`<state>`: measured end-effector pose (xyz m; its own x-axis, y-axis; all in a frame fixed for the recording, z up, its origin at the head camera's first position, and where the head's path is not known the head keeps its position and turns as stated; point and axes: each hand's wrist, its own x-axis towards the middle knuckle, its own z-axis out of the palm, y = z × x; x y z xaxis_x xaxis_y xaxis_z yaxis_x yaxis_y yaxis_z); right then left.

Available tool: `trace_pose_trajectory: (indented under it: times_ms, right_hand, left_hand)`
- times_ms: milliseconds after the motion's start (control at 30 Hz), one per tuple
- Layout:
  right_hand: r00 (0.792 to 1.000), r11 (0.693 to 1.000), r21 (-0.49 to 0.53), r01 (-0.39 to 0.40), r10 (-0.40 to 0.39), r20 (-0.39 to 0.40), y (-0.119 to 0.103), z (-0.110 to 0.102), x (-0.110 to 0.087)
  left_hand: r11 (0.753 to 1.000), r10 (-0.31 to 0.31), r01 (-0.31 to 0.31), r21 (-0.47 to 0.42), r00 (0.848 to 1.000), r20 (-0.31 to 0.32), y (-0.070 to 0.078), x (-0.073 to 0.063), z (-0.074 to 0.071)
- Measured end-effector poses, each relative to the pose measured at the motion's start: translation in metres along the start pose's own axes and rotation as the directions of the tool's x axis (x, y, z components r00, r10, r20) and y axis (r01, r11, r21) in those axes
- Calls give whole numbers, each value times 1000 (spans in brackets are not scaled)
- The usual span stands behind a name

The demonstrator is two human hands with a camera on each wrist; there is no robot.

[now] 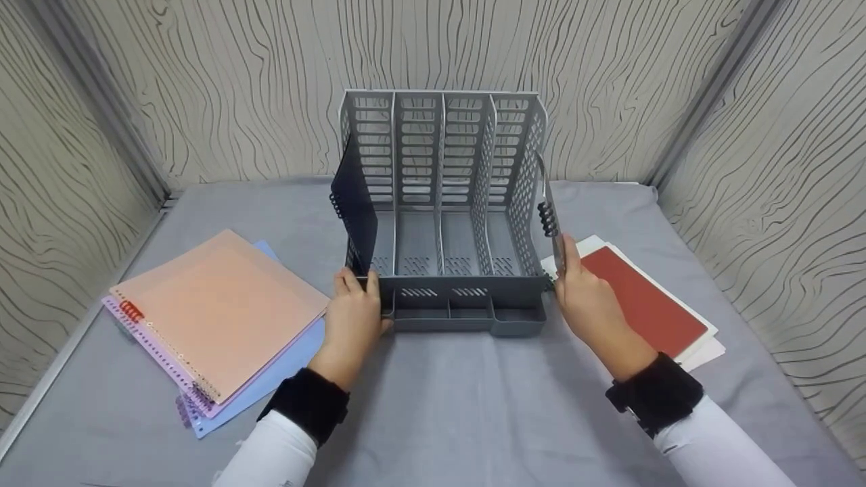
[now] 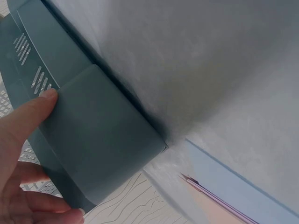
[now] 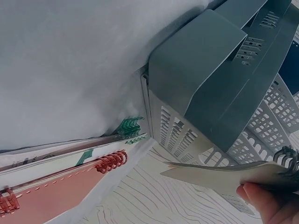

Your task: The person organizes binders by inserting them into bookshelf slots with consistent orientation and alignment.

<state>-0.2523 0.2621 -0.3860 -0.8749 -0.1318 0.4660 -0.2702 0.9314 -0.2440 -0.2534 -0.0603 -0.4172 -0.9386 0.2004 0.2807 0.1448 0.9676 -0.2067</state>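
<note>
A grey file organizer [image 1: 443, 326] stands upright, with tall perforated slots behind and a row of small trays in front. At its front left corner my left hand [image 1: 353, 318] grips the tray, thumb [image 2: 35, 112] on the front face and fingers behind. A dark navy coil-bound notebook [image 1: 357, 213] stands in the leftmost slot. My right hand [image 1: 590, 301] pinches a thin notebook [image 3: 219, 173] with a black coil by its edge. That notebook is held upright just outside the organizer's right side wall, seen nearly edge-on from the head.
To the left lies a pile with a peach loose-leaf binder [image 1: 223, 304] on top, lilac and blue covers [image 1: 298, 358] beneath. On the right a red-covered notebook [image 1: 643, 304] rests on white ones. Patterned panels [image 1: 433, 40] rise behind the grey cloth [image 1: 460, 419].
</note>
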Motion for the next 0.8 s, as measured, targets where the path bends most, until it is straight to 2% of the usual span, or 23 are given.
trace_pose_trajectory:
  times_ms: [233, 533, 800]
  right_hand:
    - [1000, 1000, -2, 5, -5, 14, -7, -4, 3]
    - [999, 999, -8, 35, -35, -11, -16, -9, 8]
    - [998, 998, -16, 53, -54, -16, -24, -13, 14]
  left_hand:
    - [999, -15, 14, -38, 1000, -18, 0, 0, 1]
    - [999, -13, 11, -33, 999, -52, 0, 0, 2]
    - [1000, -7, 7, 1, 1000, -21, 1, -1, 0]
